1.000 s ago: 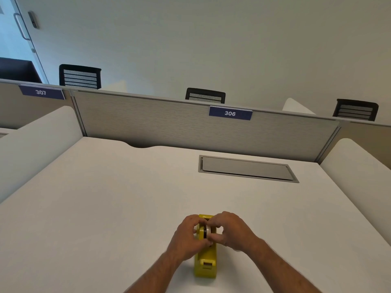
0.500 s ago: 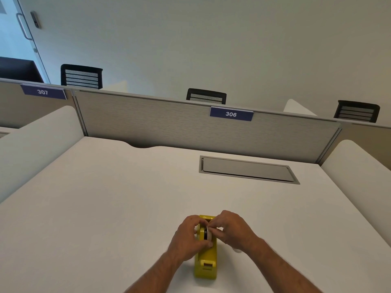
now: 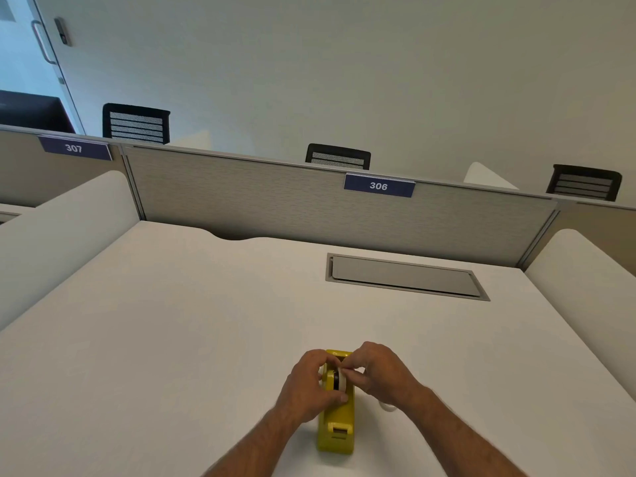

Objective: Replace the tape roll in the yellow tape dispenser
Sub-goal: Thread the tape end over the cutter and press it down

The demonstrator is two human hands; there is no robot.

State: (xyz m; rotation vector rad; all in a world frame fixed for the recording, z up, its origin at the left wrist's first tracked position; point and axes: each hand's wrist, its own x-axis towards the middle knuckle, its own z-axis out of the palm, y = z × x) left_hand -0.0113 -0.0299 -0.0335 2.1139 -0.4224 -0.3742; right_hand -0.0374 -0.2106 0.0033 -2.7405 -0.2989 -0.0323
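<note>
The yellow tape dispenser (image 3: 337, 428) stands on the white desk (image 3: 172, 339), its cutter end towards me. A tape roll (image 3: 339, 379) with a black hub sits in the dispenser's cradle. My left hand (image 3: 311, 383) wraps the dispenser's left side, thumb on its top edge. My right hand (image 3: 380, 371) pinches the roll's right side with fingertips. A second whitish roll (image 3: 387, 406) peeks out on the desk just under my right wrist, mostly hidden.
A grey cable hatch (image 3: 406, 277) is set into the desk at the back right. A grey partition (image 3: 241, 201) with the label 306 (image 3: 378, 185) closes the far edge; white side panels flank the desk. Black chairs show behind.
My hands have stayed on the dispenser. The right fingers shifted slightly on the roll, and the second roll under my right wrist came into view.
</note>
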